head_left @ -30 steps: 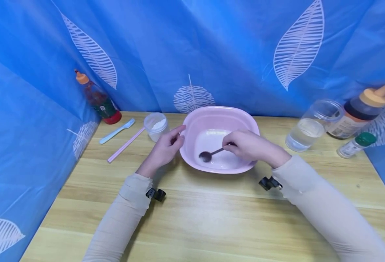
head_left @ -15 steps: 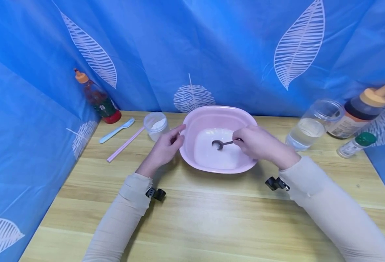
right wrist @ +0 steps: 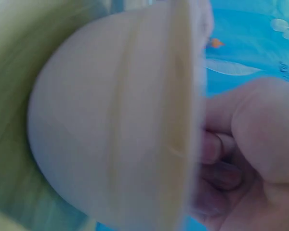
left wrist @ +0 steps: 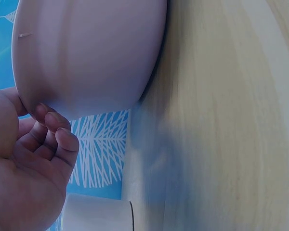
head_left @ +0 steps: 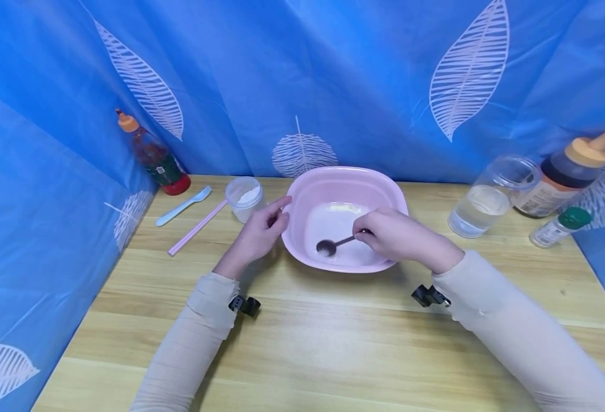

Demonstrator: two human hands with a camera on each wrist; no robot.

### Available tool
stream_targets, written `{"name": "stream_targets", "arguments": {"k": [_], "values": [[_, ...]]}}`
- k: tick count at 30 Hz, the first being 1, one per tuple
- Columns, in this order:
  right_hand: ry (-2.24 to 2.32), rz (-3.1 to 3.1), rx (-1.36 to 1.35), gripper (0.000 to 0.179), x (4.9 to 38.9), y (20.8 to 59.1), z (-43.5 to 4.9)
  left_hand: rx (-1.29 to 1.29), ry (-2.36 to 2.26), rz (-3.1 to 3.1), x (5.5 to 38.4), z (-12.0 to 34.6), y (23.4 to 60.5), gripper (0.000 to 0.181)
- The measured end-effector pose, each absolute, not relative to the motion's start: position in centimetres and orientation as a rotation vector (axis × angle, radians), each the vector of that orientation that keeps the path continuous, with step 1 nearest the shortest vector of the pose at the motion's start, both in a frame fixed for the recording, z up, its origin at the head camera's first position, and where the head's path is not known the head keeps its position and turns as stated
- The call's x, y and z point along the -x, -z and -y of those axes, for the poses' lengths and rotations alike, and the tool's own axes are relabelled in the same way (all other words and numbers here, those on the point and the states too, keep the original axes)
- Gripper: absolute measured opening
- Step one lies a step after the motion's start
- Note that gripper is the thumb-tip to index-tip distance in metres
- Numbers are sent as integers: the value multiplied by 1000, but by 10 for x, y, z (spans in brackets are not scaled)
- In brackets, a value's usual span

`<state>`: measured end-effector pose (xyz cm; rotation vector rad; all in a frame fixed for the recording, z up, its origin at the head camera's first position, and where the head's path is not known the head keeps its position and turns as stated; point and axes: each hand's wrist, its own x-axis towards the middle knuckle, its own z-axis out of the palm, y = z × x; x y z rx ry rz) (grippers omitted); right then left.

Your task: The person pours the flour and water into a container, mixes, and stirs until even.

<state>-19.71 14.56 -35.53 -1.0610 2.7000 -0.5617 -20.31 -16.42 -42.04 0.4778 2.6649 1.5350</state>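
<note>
A pink plastic basin (head_left: pixel 346 176) stands on the table, with white contents covering its bottom. My left hand (head_left: pixel 258 232) pinches the basin's left rim; in the left wrist view, the thumb and curled fingers of that hand (left wrist: pixel 36 159) meet at the edge. Over the right side of the basin, my right hand (head_left: pixel 392 236) grips the handle of a dark spoon (head_left: pixel 326 248). The spoon's bowl is down in the white contents, toward the front left. In the right wrist view the basin wall (right wrist: pixel 101 115) hides the spoon, and the fingers (right wrist: pixel 221 175) curl behind the rim.
Left of the basin are a tub of white powder (head_left: pixel 246 199), pink chopsticks (head_left: pixel 198 228), a light-blue fork (head_left: pixel 184 206) and a red sauce bottle (head_left: pixel 159 157). On the right stand a clear water cup (head_left: pixel 480 207), a dark sauce bottle (head_left: pixel 565 177) and a green-capped shaker (head_left: pixel 560 227).
The spoon in my right hand swung toward the basin's back and right, then returned to the front left. My left hand has stayed at the rim.
</note>
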Motion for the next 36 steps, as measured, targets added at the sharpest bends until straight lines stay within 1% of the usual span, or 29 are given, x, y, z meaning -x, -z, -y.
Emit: {"name": "stream_targets", "arguments": {"k": [5,10,13,16,22,25,28,31,36], "values": [[562,-2833,950,14,207,366,-138,-474,-1523,-2669,203,164,419,49],[454,-2898,694,20,216,358,-145,-475,-1528,-2662,204,165,420,49],[382,-2917,626,22,217,355,-149,-475,-1532,-2656,203,165,420,49],[410,-2922,691,21,214,357,-146,-468,-1529,-2653,203,165,420,49],[554,-2822,1020,15,205,362,-134,-473,-1531,-2656,204,165,419,48],[556,-2740,1061,15,204,358,-137,-475,-1531,-2656,204,165,419,48],[543,-2700,1011,18,204,349,-147,-472,-1532,-2653,204,165,420,48],[505,-2734,894,21,207,343,-159,-469,-1540,-2649,204,165,420,48],[416,-2817,739,21,211,341,-169,-471,-1554,-2642,204,164,421,49]]}}
